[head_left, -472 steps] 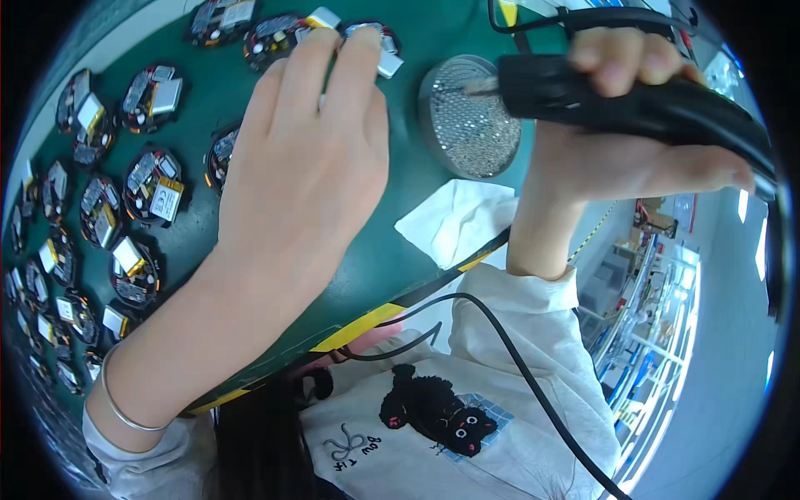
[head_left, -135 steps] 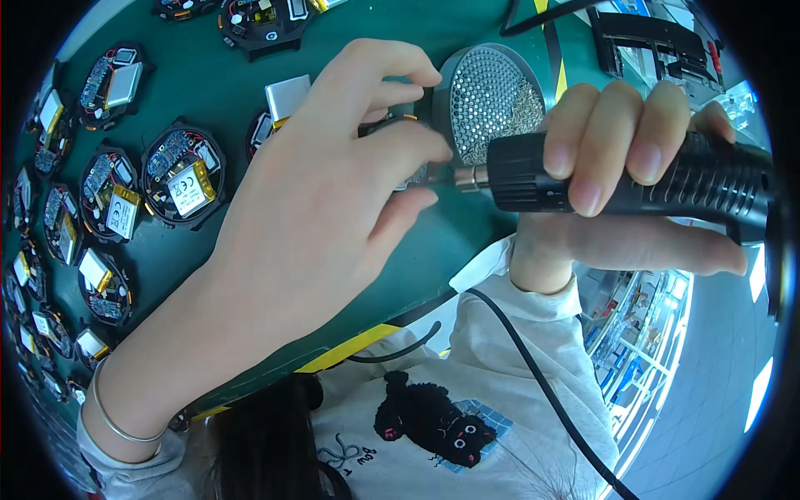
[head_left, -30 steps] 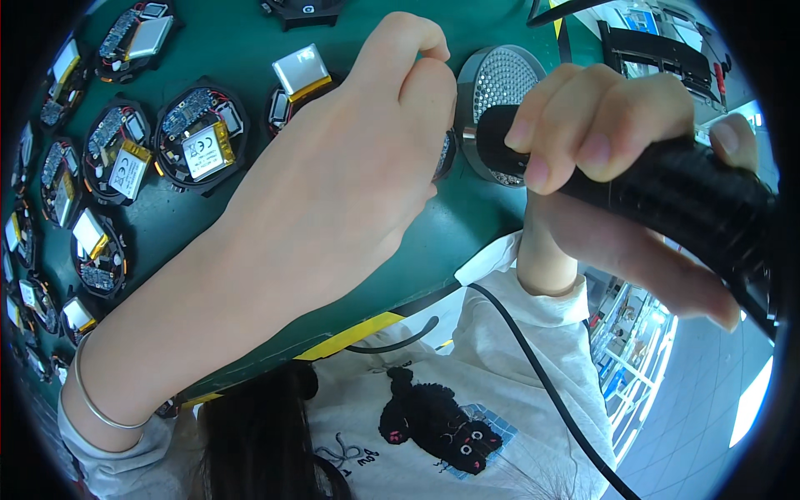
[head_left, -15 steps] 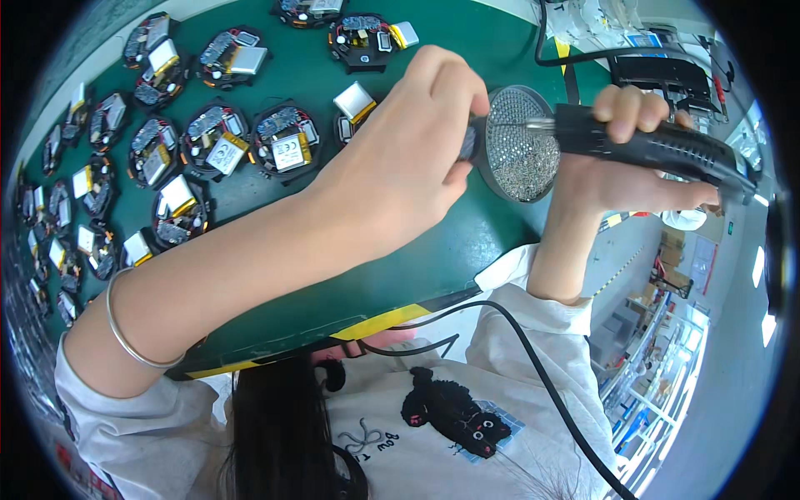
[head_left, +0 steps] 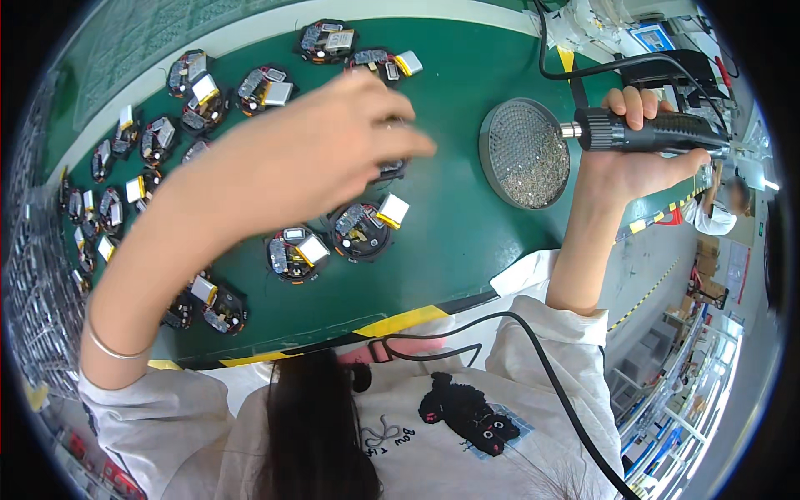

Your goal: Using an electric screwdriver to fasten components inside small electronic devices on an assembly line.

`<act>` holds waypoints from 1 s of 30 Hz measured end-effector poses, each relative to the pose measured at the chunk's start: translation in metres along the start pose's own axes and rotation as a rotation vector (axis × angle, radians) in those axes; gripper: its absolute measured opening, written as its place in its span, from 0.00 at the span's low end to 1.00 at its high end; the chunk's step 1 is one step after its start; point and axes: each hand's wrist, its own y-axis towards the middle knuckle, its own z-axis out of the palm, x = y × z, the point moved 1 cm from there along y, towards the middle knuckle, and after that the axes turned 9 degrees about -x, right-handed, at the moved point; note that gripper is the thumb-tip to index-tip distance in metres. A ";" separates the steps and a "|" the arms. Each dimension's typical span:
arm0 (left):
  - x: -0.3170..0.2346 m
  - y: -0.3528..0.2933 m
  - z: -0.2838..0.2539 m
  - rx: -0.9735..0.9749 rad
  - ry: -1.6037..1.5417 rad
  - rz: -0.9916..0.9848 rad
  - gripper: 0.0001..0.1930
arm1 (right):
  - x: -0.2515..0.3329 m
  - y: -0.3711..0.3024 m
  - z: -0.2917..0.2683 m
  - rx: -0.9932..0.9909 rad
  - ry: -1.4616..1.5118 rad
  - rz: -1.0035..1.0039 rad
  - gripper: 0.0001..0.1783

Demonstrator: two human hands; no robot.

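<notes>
Round circuit modules [head_left: 362, 233] crowd a green bench [head_left: 450, 225].
Nearest, the left forearm [head_left: 167, 250] blocks several modules; a white cloth [head_left: 525, 273] lies at the edge. The left hand's [head_left: 325, 150] fingers look parted; whether they hold the half-hidden module [head_left: 390, 172] beneath cannot be told. The right hand [head_left: 621, 171] clamps a black driver [head_left: 658, 132], tip at a grey dish [head_left: 486, 158] of small metal pieces [head_left: 537, 179].
</notes>
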 end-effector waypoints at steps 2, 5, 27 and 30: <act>-0.003 -0.004 0.006 0.051 0.076 0.058 0.24 | -0.006 -0.001 0.001 -0.018 0.000 0.006 0.38; -0.004 -0.001 0.006 0.048 0.096 0.062 0.22 | -0.004 -0.004 0.004 -0.023 -0.007 0.026 0.37; 0.157 0.011 -0.064 -0.181 0.388 -0.259 0.31 | -0.006 -0.016 0.005 -0.109 -0.113 0.046 0.34; 0.160 -0.004 -0.058 -0.203 0.358 -0.297 0.31 | -0.006 -0.015 0.004 -0.136 -0.146 0.028 0.34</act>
